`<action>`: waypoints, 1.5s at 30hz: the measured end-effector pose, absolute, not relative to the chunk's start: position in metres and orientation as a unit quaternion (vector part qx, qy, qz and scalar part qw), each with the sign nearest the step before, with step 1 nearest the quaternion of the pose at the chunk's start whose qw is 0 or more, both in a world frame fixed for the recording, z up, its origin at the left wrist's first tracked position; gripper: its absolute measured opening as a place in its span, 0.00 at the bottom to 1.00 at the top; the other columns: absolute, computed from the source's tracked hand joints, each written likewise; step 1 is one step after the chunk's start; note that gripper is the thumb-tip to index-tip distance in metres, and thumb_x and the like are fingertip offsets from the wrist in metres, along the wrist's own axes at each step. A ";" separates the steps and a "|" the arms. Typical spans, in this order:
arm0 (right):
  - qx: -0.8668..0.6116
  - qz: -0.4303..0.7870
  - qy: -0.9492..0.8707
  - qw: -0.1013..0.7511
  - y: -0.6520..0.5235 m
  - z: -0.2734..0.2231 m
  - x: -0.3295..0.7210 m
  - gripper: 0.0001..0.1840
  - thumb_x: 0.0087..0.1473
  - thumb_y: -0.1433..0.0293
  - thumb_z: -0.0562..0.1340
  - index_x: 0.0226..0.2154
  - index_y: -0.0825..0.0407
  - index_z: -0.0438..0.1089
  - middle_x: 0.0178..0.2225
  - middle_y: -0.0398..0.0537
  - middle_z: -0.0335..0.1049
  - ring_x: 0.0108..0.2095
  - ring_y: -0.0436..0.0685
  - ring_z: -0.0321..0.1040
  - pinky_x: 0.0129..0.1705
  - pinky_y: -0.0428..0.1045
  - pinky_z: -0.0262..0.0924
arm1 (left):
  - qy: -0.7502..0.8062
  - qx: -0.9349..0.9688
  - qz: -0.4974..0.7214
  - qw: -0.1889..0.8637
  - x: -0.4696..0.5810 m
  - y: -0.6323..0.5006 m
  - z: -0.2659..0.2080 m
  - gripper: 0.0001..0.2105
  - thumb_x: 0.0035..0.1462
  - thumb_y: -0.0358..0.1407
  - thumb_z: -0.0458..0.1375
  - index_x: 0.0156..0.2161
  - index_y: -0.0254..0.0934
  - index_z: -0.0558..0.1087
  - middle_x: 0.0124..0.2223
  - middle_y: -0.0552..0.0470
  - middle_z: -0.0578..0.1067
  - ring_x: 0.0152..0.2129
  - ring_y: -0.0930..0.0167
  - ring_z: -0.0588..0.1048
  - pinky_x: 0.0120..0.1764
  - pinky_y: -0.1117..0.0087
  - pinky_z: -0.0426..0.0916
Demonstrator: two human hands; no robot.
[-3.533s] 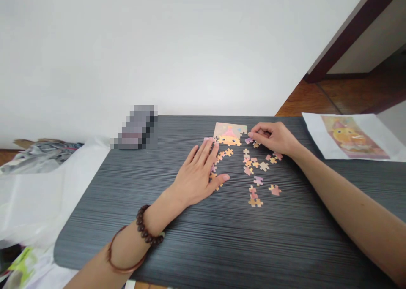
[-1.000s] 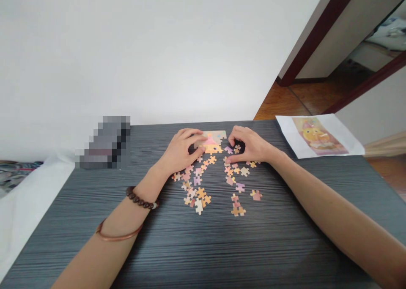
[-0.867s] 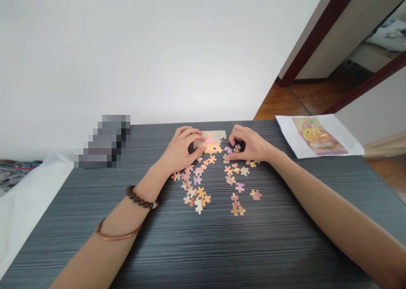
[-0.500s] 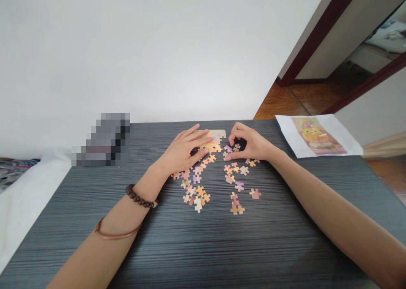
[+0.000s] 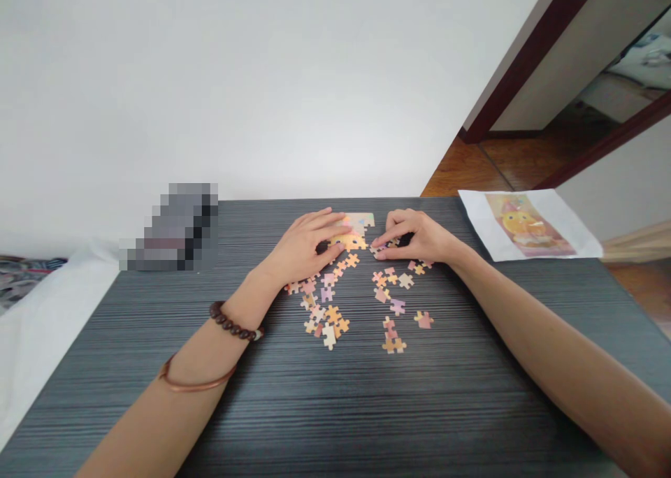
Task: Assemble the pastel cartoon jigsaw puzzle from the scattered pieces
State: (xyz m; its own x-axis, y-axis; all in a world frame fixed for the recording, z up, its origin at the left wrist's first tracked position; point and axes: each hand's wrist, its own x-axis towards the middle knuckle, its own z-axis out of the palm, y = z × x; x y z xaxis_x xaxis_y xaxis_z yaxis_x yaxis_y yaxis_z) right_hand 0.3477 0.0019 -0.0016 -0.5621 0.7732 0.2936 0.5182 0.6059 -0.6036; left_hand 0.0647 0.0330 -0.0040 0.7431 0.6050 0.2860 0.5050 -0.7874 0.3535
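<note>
My left hand point(image 5: 307, 249) lies flat, fingers spread, over the left side of a partly joined jigsaw puzzle point(image 5: 361, 221) with a yellow face; the covered part is hidden. To the right, my right hand point(image 5: 419, 233) pinches a small pale puzzle piece point(image 5: 376, 250) between thumb and index finger, just beside the joined part. Other pieces show partly behind those fingers. Loose orange, pink and cream puzzle pieces point(image 5: 331, 314) lie below my left hand. A second scatter of puzzle pieces point(image 5: 397, 307) spreads below my right hand.
A white sheet with a printed yellow character point(image 5: 529, 226) lies at the table's right back corner. At the back left sits a blurred dark object point(image 5: 175, 230). The dark grained table point(image 5: 293, 408) meets a white wall point(image 5: 293, 80) behind.
My right hand's index finger has straightened and come down toward the thumb, closing around a puzzle piece. The left hand stays in place, and the view has shifted slightly.
</note>
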 end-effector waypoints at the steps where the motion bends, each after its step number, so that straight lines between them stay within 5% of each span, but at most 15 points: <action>1: -0.371 0.236 -0.854 0.277 0.002 -0.001 0.348 0.12 0.54 0.56 0.69 0.36 0.44 0.82 0.28 0.43 0.69 0.31 0.53 0.65 0.37 0.51 0.54 | 0.301 0.924 0.197 0.129 0.065 0.033 -0.004 0.17 0.66 0.39 0.55 0.58 0.44 0.73 0.64 0.49 0.70 0.64 0.61 0.65 0.65 0.47 0.59; 9: -0.405 0.239 -0.840 0.270 0.001 0.006 0.346 0.22 0.46 0.54 0.73 0.39 0.51 0.77 0.28 0.41 0.64 0.28 0.50 0.59 0.34 0.48 0.54 | 0.306 0.922 0.196 0.132 0.065 0.033 -0.005 0.17 0.66 0.40 0.55 0.58 0.46 0.73 0.64 0.50 0.70 0.64 0.61 0.64 0.65 0.47 0.59; 14: -0.410 0.245 -0.831 0.286 -0.002 0.005 0.346 0.12 0.59 0.61 0.63 0.33 0.52 0.78 0.30 0.46 0.69 0.28 0.51 0.65 0.32 0.48 0.56 | 0.310 0.921 0.193 0.139 0.066 0.034 -0.005 0.17 0.66 0.40 0.54 0.58 0.46 0.73 0.64 0.51 0.70 0.64 0.61 0.64 0.65 0.47 0.59; 19: -0.414 0.228 -0.829 0.300 -0.003 0.005 0.347 0.14 0.58 0.64 0.63 0.24 0.52 0.73 0.28 0.45 0.67 0.27 0.51 0.64 0.31 0.48 0.56 | 0.312 0.920 0.194 0.139 0.066 0.033 -0.005 0.17 0.66 0.40 0.55 0.58 0.46 0.73 0.64 0.51 0.70 0.64 0.61 0.64 0.65 0.47 0.58; 25: -0.403 0.230 -0.845 0.265 -0.003 0.005 0.343 0.19 0.46 0.53 0.73 0.28 0.51 0.73 0.33 0.46 0.68 0.34 0.55 0.66 0.40 0.51 0.58 | 0.305 0.922 0.200 0.132 0.065 0.034 -0.006 0.16 0.66 0.40 0.55 0.57 0.46 0.74 0.64 0.51 0.70 0.64 0.61 0.65 0.65 0.47 0.59; 32: -0.388 0.225 -0.844 0.294 0.000 0.001 0.347 0.12 0.57 0.60 0.67 0.39 0.48 0.81 0.35 0.47 0.68 0.34 0.54 0.67 0.37 0.51 0.60 | 0.309 0.920 0.197 0.136 0.066 0.033 -0.004 0.16 0.65 0.39 0.55 0.57 0.44 0.74 0.63 0.51 0.71 0.64 0.61 0.64 0.65 0.48 0.58; 45: -0.387 0.192 -0.843 0.321 0.001 -0.002 0.343 0.10 0.61 0.62 0.64 0.38 0.48 0.82 0.38 0.49 0.76 0.36 0.54 0.72 0.38 0.50 0.65 | 0.270 0.942 0.180 0.086 0.067 0.031 -0.002 0.16 0.68 0.36 0.52 0.57 0.48 0.75 0.62 0.46 0.69 0.62 0.59 0.65 0.62 0.47 0.61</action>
State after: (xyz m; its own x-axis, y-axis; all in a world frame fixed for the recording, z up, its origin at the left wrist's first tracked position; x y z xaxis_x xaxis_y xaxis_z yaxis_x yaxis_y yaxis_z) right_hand 0.3432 0.0007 -0.0022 -0.4943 0.7761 0.3916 0.5300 0.6261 -0.5719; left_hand 0.0671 0.0306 -0.0019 0.7893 0.5399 0.2924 0.4781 -0.8393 0.2589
